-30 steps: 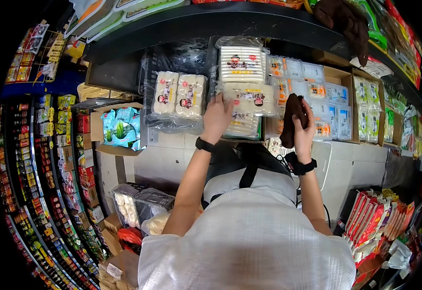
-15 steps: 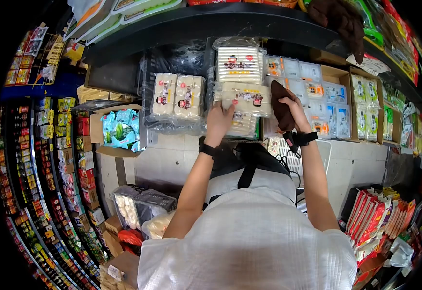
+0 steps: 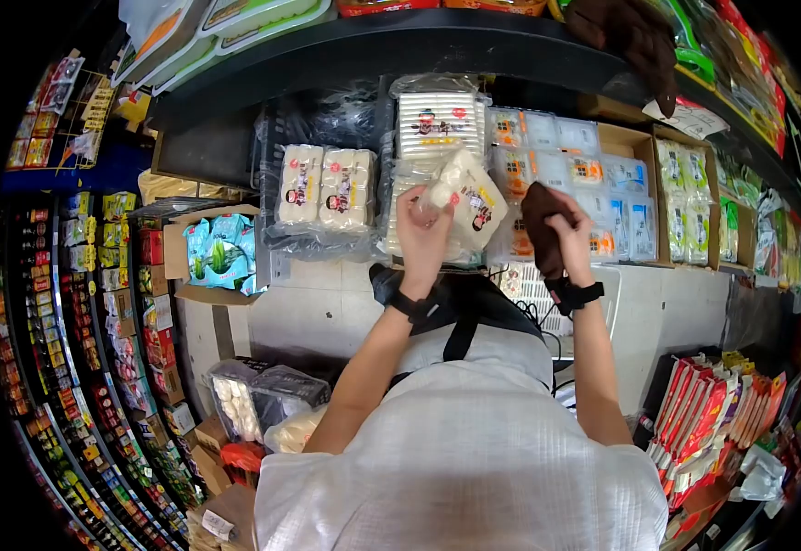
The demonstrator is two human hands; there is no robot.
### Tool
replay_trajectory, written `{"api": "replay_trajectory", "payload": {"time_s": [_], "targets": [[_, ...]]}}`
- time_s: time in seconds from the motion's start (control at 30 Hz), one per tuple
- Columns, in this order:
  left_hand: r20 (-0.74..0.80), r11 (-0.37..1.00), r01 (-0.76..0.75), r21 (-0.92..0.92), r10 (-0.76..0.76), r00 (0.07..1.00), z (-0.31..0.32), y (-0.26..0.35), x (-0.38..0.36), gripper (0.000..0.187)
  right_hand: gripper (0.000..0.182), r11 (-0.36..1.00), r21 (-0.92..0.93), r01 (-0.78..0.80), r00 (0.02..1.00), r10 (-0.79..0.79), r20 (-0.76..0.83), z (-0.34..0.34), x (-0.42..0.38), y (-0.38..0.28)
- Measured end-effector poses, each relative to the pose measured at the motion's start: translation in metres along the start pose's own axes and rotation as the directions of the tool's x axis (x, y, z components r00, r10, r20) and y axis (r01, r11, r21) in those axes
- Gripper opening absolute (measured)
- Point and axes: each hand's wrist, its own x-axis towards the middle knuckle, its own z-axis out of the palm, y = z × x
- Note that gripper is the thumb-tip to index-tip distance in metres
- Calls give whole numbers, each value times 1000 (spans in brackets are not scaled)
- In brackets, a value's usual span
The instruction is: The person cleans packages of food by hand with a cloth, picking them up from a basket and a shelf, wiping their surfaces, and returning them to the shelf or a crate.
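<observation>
In the head view, my left hand (image 3: 426, 225) grips one end of a clear-wrapped white food package (image 3: 466, 200) with printed lettering and a cartoon figure. The package is tilted over the crate of similar packs. My right hand (image 3: 570, 234) is closed around a dark brown cloth (image 3: 542, 225), which looks like a cloth or glove. Behind the lifted package lies a stack of white packs (image 3: 438, 124) in plastic lining. Left of it, two more white packs (image 3: 327, 187) lie side by side in a black crate (image 3: 276, 241).
Clear packs with orange and blue labels (image 3: 591, 172) fill the space right of the stack. A cardboard box of blue bags (image 3: 221, 250) stands at left. The dark shelf edge (image 3: 364, 50) crosses above, with a brown glove-like item (image 3: 628, 41) hanging from it. A white basket (image 3: 602, 294) is below.
My left hand has lifted the white package's end and turned it from lying level to a slant. My right hand, still on the brown cloth, has shifted slightly lower.
</observation>
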Motion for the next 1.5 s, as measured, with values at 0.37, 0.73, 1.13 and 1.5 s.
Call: {"api": "replay_trajectory", "payload": {"time_s": [0.37, 0.73, 1.13, 1.5], "targets": [[268, 986, -162, 36, 147, 952, 13, 82, 1, 62, 69, 987, 153, 47, 878, -114, 464, 13, 23, -99], [438, 889, -321, 325, 159, 885, -37, 68, 10, 63, 33, 973, 157, -171, 952, 122, 281, 51, 17, -64], [378, 870, 233, -435, -59, 924, -29, 40, -4, 55, 40, 439, 608, -662, 742, 502, 445, 60, 3, -62], [328, 778, 319, -541, -154, 932, -46, 42, 13, 49, 46, 993, 95, 71, 989, -58, -136, 51, 22, -84]]}}
